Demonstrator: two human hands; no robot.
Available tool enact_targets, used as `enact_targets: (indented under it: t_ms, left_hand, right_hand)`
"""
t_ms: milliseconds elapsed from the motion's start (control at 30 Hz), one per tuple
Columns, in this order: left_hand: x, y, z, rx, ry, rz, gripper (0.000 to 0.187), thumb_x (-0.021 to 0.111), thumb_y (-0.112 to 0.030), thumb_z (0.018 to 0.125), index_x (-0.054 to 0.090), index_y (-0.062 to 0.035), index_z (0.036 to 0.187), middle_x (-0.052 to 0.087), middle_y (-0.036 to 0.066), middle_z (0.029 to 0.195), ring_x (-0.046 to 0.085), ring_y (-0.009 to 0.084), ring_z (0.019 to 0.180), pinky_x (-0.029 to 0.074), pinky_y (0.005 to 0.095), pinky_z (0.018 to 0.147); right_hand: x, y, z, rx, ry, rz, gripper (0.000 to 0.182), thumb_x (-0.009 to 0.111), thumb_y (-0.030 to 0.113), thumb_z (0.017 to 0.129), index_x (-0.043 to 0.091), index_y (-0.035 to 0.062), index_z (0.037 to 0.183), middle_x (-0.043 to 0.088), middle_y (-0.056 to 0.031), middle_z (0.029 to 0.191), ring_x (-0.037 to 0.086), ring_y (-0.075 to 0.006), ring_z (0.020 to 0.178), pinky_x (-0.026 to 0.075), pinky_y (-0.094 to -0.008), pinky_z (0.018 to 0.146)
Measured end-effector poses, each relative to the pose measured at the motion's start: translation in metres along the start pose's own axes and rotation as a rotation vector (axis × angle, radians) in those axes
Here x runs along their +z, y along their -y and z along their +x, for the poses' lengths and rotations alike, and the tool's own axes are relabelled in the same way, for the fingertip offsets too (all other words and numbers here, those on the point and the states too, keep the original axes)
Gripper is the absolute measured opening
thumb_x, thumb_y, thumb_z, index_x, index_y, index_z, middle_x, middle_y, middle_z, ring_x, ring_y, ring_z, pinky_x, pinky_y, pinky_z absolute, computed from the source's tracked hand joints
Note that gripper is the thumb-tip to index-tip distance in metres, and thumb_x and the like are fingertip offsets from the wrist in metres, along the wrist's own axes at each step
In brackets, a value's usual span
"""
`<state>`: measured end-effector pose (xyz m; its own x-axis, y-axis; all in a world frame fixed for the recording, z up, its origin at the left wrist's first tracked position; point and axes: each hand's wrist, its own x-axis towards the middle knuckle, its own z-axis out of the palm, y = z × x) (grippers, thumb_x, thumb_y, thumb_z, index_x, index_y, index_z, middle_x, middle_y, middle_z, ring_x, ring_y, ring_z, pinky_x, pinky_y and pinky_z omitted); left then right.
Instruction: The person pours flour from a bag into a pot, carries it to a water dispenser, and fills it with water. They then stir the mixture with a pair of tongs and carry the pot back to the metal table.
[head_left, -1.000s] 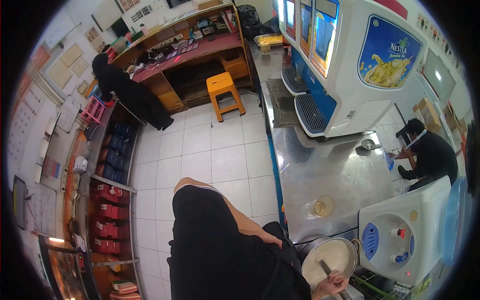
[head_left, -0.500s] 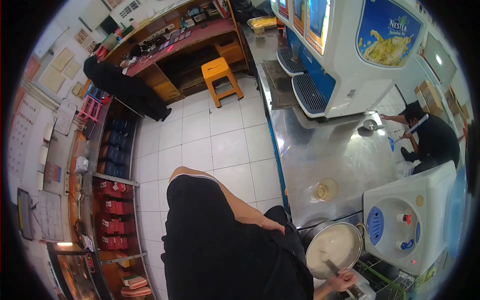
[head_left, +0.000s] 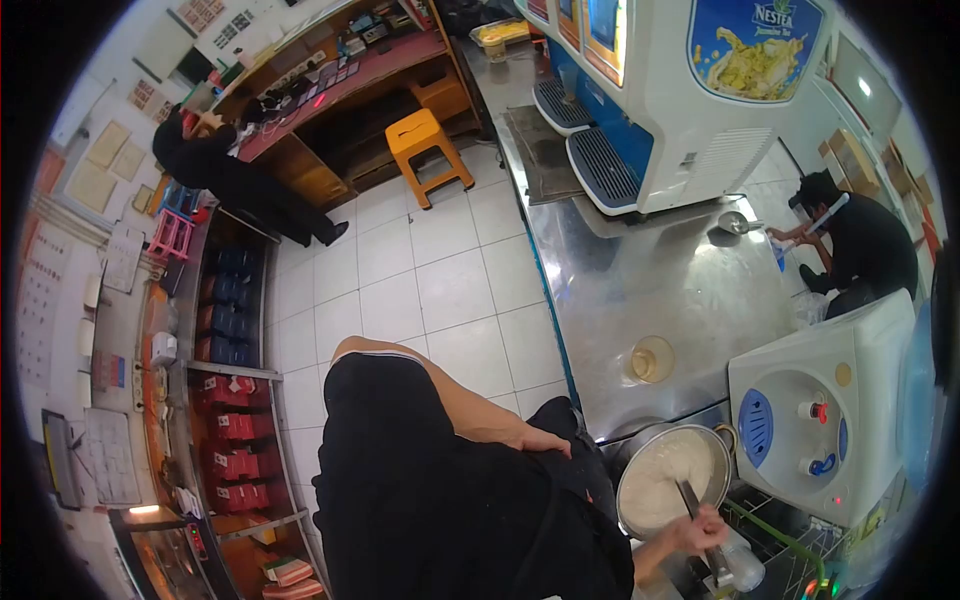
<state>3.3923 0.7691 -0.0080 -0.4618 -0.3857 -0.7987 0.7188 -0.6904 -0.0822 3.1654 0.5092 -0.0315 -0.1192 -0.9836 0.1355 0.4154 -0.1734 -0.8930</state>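
My right hand [head_left: 697,532] is closed round the handle of a long, flat metal utensil [head_left: 688,494]. The utensil's lower end is sunk in a thick, off-white liquid [head_left: 668,477], so its kind is hidden. A round metal pot [head_left: 727,470] with a side handle contains this liquid. My left hand [head_left: 547,441] rests against my dark clothing, to the left of the pot; its fingers do not show clearly. Beyond the pot, a clear cup [head_left: 651,360] with some pale brownish content stands on the steel counter [head_left: 610,290].
A white water dispenser [head_left: 870,400] stands right of the pot. Farther back are a drink machine [head_left: 700,150] and a small metal pan [head_left: 738,223]. An orange stool [head_left: 412,135] is on the floor. One person [head_left: 240,180] stands far left; another [head_left: 870,240] crouches at right.
The utensil has shifted slightly right in the pot with my right hand. The far-left person has raised a hand toward the head. The crouching person's arm has drawn in.
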Motion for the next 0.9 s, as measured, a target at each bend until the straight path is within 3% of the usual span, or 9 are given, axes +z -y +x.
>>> enact_targets:
  t_ms: [100,167,267,300,400,500,567,633,900]
  left_hand:
    - [-0.002,-0.002,0.003,-0.002,0.006,0.044,0.031,0.063,-0.038,0.085,0.069,-0.0108,0.099,0.070,0.002,0.095,0.064,0.0162,0.080,0.054,0.0346,0.077]
    - [-0.002,-0.005,-0.003,0.044,-0.050,0.016,0.032,0.062,-0.037,0.085,0.069,-0.0096,0.100,0.071,0.002,0.096,0.064,0.0168,0.082,0.054,0.0349,0.079]
    - [0.005,-0.003,-0.007,0.036,-0.101,0.013,0.033,0.061,-0.036,0.086,0.069,-0.0078,0.101,0.071,0.002,0.098,0.065,0.0177,0.083,0.053,0.0354,0.081]
    - [0.009,-0.005,-0.010,0.025,-0.097,0.016,0.034,0.062,-0.036,0.086,0.069,-0.0082,0.103,0.071,0.002,0.097,0.065,0.0178,0.083,0.054,0.0354,0.082]
    - [-0.001,-0.010,-0.003,-0.073,-0.115,0.042,0.040,0.063,-0.041,0.086,0.069,-0.0081,0.107,0.072,0.005,0.100,0.068,0.0188,0.084,0.057,0.0344,0.079]
    - [0.001,-0.009,-0.012,-0.049,-0.142,0.053,0.045,0.060,-0.041,0.088,0.065,-0.0064,0.115,0.070,0.007,0.107,0.067,0.0194,0.090,0.055,0.0350,0.085]
    - [0.012,-0.019,-0.007,-0.044,-0.093,0.113,0.044,0.059,-0.040,0.088,0.065,-0.0056,0.115,0.070,0.007,0.108,0.068,0.0202,0.089,0.055,0.0354,0.086]
    - [0.017,-0.019,-0.012,-0.089,-0.148,0.050,0.041,0.061,-0.039,0.087,0.067,-0.0049,0.109,0.071,0.009,0.102,0.069,0.0212,0.087,0.056,0.0354,0.083]
    - [0.018,-0.023,-0.010,-0.065,-0.188,0.138,0.042,0.061,-0.040,0.086,0.066,-0.0045,0.109,0.071,0.010,0.102,0.068,0.0219,0.083,0.056,0.0345,0.081]
  right_hand:
    - [0.015,-0.004,-0.015,0.020,0.130,0.166,0.040,0.040,0.024,0.096,0.026,0.0149,0.061,0.023,-0.0005,0.049,0.025,-0.0118,0.043,0.032,-0.0264,0.047]
    - [-0.005,0.010,-0.011,0.357,0.414,0.202,0.037,0.040,0.023,0.096,0.027,0.0144,0.062,0.024,-0.0004,0.048,0.026,-0.0115,0.042,0.033,-0.0280,0.047]
    - [-0.025,0.015,0.007,0.149,0.036,0.081,0.032,0.042,0.020,0.095,0.032,0.0135,0.065,0.030,0.0000,0.052,0.032,-0.0120,0.048,0.034,-0.0313,0.048]
    - [-0.035,-0.009,0.010,-0.171,0.035,-0.174,0.029,0.041,0.020,0.092,0.034,0.0128,0.065,0.032,0.0001,0.054,0.032,-0.0117,0.051,0.033,-0.0300,0.049]
    - [0.001,-0.024,-0.008,-0.143,-0.134,-0.117,0.039,0.038,0.028,0.094,0.040,0.0088,0.060,0.042,-0.0062,0.049,0.038,-0.0150,0.046,0.038,-0.0314,0.051]
    - [-0.011,0.001,-0.015,0.363,0.343,0.238,0.042,0.039,0.033,0.100,0.037,0.0108,0.064,0.032,-0.0023,0.047,0.033,-0.0144,0.043,0.035,-0.0326,0.048]
    - [-0.022,0.021,0.002,0.325,0.225,0.130,0.043,0.038,0.032,0.101,0.032,0.0117,0.063,0.025,-0.0001,0.048,0.026,-0.0125,0.043,0.033,-0.0318,0.047]
    - [-0.008,0.014,0.005,-0.067,-0.043,0.080,0.043,0.038,0.031,0.101,0.033,0.0116,0.063,0.026,-0.0001,0.048,0.025,-0.0127,0.041,0.032,-0.0312,0.046]
    - [-0.019,0.014,0.002,0.147,0.246,0.079,0.043,0.037,0.031,0.103,0.035,0.0117,0.064,0.032,-0.0018,0.049,0.035,-0.0157,0.046,0.036,-0.0326,0.051]
